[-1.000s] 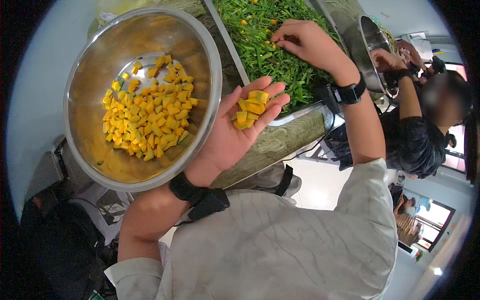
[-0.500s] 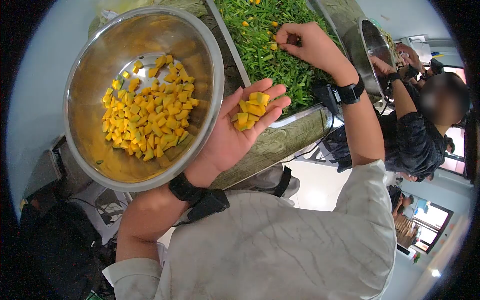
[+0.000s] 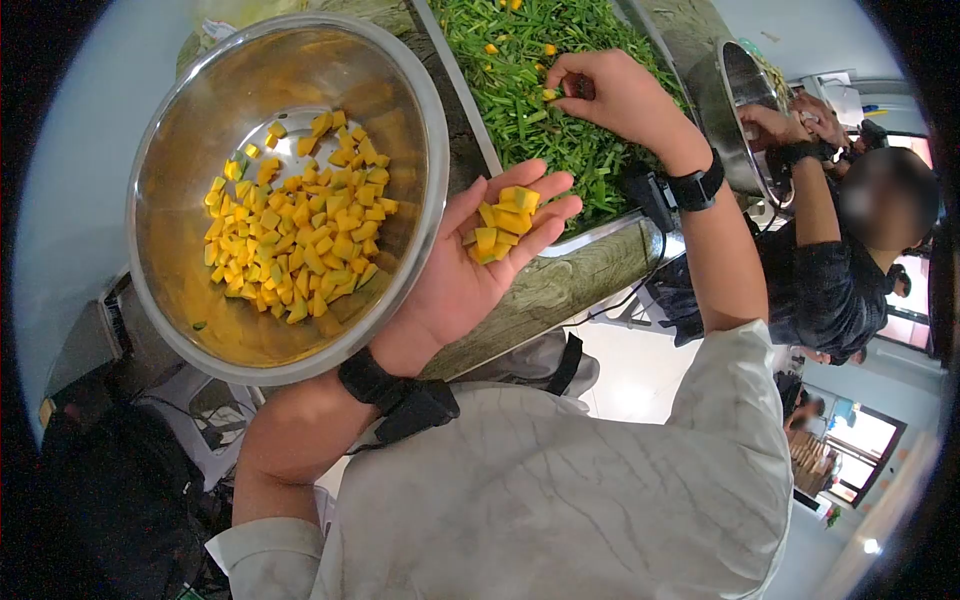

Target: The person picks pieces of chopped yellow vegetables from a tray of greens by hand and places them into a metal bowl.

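Observation:
My left hand [image 3: 450, 290] is palm up beside the steel bowl's right side, with several yellow cubes [image 3: 502, 226] resting on its palm and fingers. The steel bowl [image 3: 160, 200] holds many more yellow cubes [image 3: 300, 240], some with green skin. Over the metal tray [image 3: 462, 95] of chopped green pieces [image 3: 520, 120], my right hand [image 3: 625, 105] has its thumb and index finger bent round a yellow cube [image 3: 550, 95] at their tips. More yellow cubes [image 3: 550, 50] lie scattered among the greens.
Wood-patterned table [image 3: 570, 285] under the tray. At the right, a co-worker in dark clothes [image 3: 835, 280] has their hands at another steel bowl [image 3: 735, 130]. A white stool [image 3: 205, 430] and dark bags [image 3: 110, 490] stand at the lower left.
My right hand has shifted slightly, its fingertips now round a yellow cube. My left hand and the bowl have barely moved. The co-worker's hands have come closer together.

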Motion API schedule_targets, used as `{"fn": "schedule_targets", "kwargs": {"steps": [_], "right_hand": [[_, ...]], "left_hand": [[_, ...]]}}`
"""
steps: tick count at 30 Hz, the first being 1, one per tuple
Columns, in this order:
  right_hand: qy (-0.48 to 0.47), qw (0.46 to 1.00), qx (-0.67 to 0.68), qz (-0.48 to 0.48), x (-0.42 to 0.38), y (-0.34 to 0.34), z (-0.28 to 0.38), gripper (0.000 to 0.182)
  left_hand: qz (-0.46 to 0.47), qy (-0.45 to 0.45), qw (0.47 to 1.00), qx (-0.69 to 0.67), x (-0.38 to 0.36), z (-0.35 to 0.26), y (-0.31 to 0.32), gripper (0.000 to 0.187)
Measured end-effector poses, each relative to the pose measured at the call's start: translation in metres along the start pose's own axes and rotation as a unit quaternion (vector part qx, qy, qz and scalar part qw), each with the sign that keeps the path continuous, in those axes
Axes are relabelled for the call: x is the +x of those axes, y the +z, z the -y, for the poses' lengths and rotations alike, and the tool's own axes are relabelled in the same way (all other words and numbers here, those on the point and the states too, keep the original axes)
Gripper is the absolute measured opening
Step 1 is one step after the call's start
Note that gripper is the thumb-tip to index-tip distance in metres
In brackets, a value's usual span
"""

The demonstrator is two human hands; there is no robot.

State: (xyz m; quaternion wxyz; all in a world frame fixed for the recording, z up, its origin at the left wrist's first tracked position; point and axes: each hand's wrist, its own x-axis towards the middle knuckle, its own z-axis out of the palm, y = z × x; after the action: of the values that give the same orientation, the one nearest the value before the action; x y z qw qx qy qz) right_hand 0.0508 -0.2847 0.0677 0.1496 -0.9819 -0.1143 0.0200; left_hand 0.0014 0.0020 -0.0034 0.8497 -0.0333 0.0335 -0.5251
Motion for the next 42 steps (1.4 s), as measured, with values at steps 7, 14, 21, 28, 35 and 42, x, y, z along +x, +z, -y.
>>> {"fn": "schedule_targets", "kwargs": {"steps": [7,14,21,28,35,42], "right_hand": [[-0.046,0.997,-0.029,-0.047,0.003,0.006,-0.008,0.015],[0.006,0.989,0.079,-0.126,-0.005,-0.004,-0.005,0.016],[0.053,0.959,0.234,-0.153,-0.028,-0.031,0.043,0.016],[-0.152,0.970,0.185,-0.045,-0.048,-0.031,0.108,0.011],[-0.182,0.966,0.179,-0.040,-0.051,-0.032,0.114,0.013],[0.018,0.993,0.106,0.047,-0.028,-0.069,0.082,0.024]], "left_hand": [[0.002,0.002,1.000,0.001,0.000,0.001,-0.001,0.051],[0.002,0.006,1.000,0.024,0.000,0.001,0.000,0.053],[0.011,0.023,0.998,0.050,0.000,0.003,0.006,0.057],[0.016,0.020,0.998,-0.051,0.002,0.002,0.000,0.053],[-0.024,0.030,0.999,-0.035,0.003,0.004,0.006,0.053],[0.008,0.012,0.998,-0.054,0.003,0.001,0.001,0.052]]}}
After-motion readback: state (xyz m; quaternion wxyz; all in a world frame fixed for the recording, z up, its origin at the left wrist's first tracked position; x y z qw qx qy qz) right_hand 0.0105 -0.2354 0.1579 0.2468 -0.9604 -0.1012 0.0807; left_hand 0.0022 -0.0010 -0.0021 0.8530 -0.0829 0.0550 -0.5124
